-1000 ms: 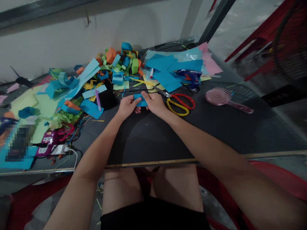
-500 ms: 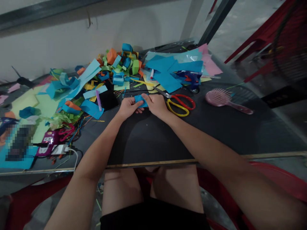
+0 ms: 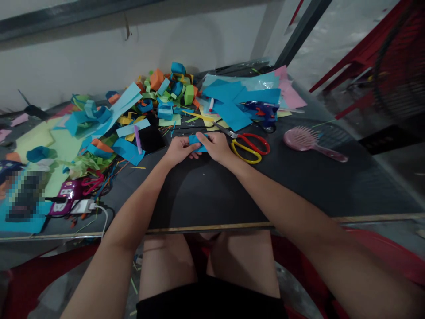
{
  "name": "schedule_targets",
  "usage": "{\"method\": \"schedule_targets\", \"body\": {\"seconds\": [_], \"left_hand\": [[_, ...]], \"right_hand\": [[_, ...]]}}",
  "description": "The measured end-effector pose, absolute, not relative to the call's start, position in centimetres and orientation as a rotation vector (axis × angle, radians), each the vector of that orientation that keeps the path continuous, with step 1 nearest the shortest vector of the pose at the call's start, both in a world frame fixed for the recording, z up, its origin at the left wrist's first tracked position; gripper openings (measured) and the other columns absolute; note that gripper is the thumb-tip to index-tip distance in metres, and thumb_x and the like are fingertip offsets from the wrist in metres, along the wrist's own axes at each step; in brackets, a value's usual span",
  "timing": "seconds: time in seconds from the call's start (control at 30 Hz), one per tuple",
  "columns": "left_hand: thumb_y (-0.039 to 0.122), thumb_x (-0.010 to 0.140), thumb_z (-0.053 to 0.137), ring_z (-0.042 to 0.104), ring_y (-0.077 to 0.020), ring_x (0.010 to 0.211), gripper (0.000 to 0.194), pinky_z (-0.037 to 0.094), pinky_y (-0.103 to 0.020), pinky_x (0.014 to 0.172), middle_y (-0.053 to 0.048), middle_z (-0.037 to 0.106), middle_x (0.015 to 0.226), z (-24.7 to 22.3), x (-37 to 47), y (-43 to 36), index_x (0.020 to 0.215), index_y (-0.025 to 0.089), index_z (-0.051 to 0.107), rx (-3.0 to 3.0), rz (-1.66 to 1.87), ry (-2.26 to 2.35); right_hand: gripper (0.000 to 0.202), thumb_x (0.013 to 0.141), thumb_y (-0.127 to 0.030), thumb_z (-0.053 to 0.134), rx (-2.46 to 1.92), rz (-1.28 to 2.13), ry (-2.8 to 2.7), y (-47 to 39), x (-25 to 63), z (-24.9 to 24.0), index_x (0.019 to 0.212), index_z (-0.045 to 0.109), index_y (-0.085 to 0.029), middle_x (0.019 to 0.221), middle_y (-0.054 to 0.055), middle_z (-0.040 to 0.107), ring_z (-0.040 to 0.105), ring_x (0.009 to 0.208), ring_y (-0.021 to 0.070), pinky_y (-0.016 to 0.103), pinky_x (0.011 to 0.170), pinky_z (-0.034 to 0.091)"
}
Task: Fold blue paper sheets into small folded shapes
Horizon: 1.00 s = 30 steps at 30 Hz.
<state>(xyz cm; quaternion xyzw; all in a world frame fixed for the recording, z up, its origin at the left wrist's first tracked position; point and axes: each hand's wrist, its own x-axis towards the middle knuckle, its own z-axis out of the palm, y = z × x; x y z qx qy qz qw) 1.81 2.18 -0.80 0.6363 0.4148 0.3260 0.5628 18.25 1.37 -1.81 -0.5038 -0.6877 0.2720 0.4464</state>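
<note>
Between both hands is a small piece of blue paper point(image 3: 196, 141), partly covered by my fingers. My left hand point(image 3: 181, 150) grips its left side, thumb lying across the front. From the right, my right hand point(image 3: 215, 146) pinches the same piece, its thumb near the top edge. Just beside my right hand lie scissors point(image 3: 250, 146) with one red and one yellow handle, blades pointing up and left. To the left of my left hand, a purple stick point(image 3: 137, 139) rests on a blue sheet point(image 3: 128, 151).
Behind my hands is a heap of folded colored paper pieces point(image 3: 166, 88). Blue sheets point(image 3: 229, 102) and a blue glue gun point(image 3: 264, 110) lie at back right. A pink hairbrush point(image 3: 300, 138) sits farther right. A purple power strip point(image 3: 68, 195) with cables is at left.
The view has shifted slightly. Both hands keep hold of the blue paper, with the right thumb a little more over its top edge.
</note>
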Motion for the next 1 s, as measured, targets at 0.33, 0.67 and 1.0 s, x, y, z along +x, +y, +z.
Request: {"method": "schedule_targets", "body": {"seconds": [0.33,0.67,1.0], "left_hand": [[0.044,0.081,0.078,0.064,-0.0069,0.049,0.037,0.051,-0.017,0.048,-0.007,0.076,0.069,-0.5,1.6,2.2,0.072,0.010,0.067,1.499,0.673,0.944],[0.044,0.077,0.082,0.061,-0.0065,0.045,0.036,0.049,-0.016,0.045,-0.004,0.074,0.064,-0.5,1.3,2.4,0.072,0.011,0.067,1.385,0.730,0.957],[0.044,0.081,0.079,0.062,-0.0068,0.046,0.036,0.049,-0.017,0.046,-0.003,0.072,0.063,-0.7,1.4,2.5,0.075,0.012,0.066,1.385,0.718,0.933]], "right_hand": [[0.076,0.077,-0.094,0.031,-1.173,0.850,-1.733,1.9,18.6,-2.0,0.048,0.037,-0.023,0.049,-0.001,0.039,0.036,0.051,0.0117,0.031,0.054,0.025],[0.054,0.075,-0.067,0.060,-1.131,1.017,-1.481,2.3,18.4,-2.5,0.049,0.044,-0.022,0.048,-0.003,0.037,0.034,0.051,0.0101,0.028,0.050,0.026],[0.038,0.073,-0.052,0.060,-1.117,1.110,-1.392,2.5,18.2,-2.6,0.053,0.047,-0.022,0.051,-0.004,0.039,0.038,0.052,0.0106,0.028,0.053,0.031]]}}
